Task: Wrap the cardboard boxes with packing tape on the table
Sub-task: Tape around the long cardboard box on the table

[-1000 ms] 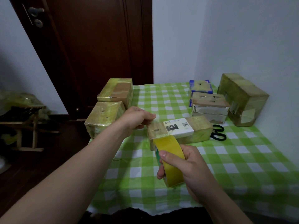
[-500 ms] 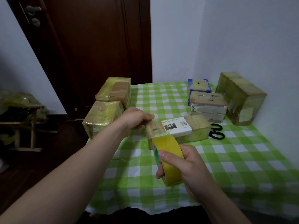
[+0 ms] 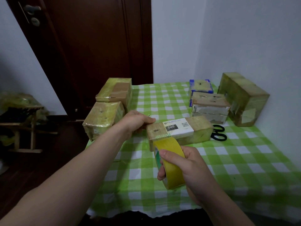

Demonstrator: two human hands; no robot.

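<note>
A long cardboard box (image 3: 197, 128) with a white "060" label lies in the middle of the green checked table (image 3: 244, 168). My left hand (image 3: 136, 122) grips its left end, thumb on top. My right hand (image 3: 184, 167) holds a roll of yellow packing tape (image 3: 170, 160) upright just in front of the box. The top of the roll touches the box's near left corner.
Two taped boxes (image 3: 104, 119) (image 3: 116, 92) sit at the table's left edge. At the back right stand a blue-edged box (image 3: 201, 85), a white-sided box (image 3: 210, 106) and a large taped box (image 3: 242, 98). Black scissors (image 3: 218, 132) lie behind the long box. A dark door is beyond.
Hardly anything has moved; both hands keep their hold on the box and the tape roll. The camera view has shifted slightly.
</note>
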